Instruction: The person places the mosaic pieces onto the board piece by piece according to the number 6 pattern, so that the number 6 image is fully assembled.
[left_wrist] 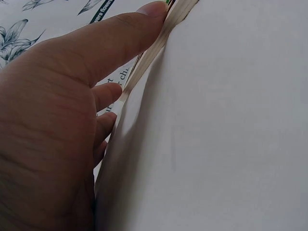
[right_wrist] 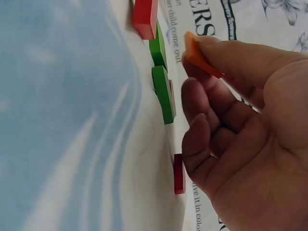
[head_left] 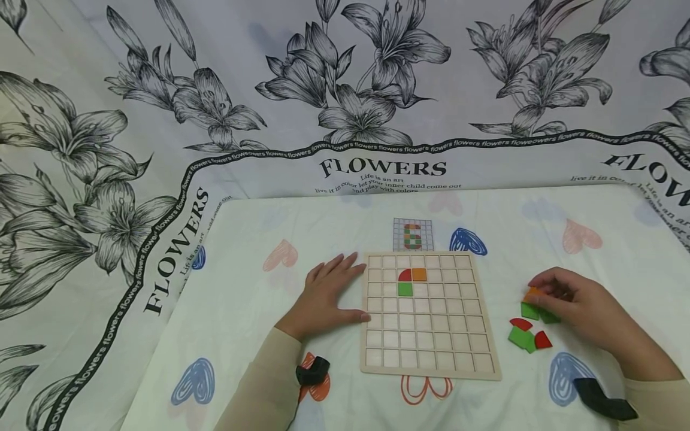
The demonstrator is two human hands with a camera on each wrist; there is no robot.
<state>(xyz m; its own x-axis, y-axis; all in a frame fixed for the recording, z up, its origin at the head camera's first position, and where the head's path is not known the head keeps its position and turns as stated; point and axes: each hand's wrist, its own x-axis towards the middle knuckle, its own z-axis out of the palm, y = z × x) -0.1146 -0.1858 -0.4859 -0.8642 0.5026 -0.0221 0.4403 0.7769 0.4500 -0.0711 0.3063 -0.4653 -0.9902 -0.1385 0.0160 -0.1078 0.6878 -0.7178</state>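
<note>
My right hand (head_left: 579, 305) pinches an orange block (right_wrist: 202, 57) between thumb and forefinger, above a small group of loose pieces. Under and beside those fingers lie green blocks (head_left: 530, 311), a red quarter-round (head_left: 542, 340) and another red piece (head_left: 520, 324). My left hand (head_left: 329, 296) rests at the left side of a wooden grid board (head_left: 431, 375), fingers spread and thumb touching its edge. In the upper part of the grid sit a red quarter-round (head_left: 405, 275), an orange square (head_left: 418, 275) to its right and a green square (head_left: 405, 289) below the red.
A small pattern card (head_left: 399, 225) with a gridded coloured figure lies just behind the board. The white cloth (head_left: 242, 335) has printed hearts, and a flower-patterned cloth (head_left: 302, 173) hangs behind. Black straps (head_left: 605, 400) are on both wrists.
</note>
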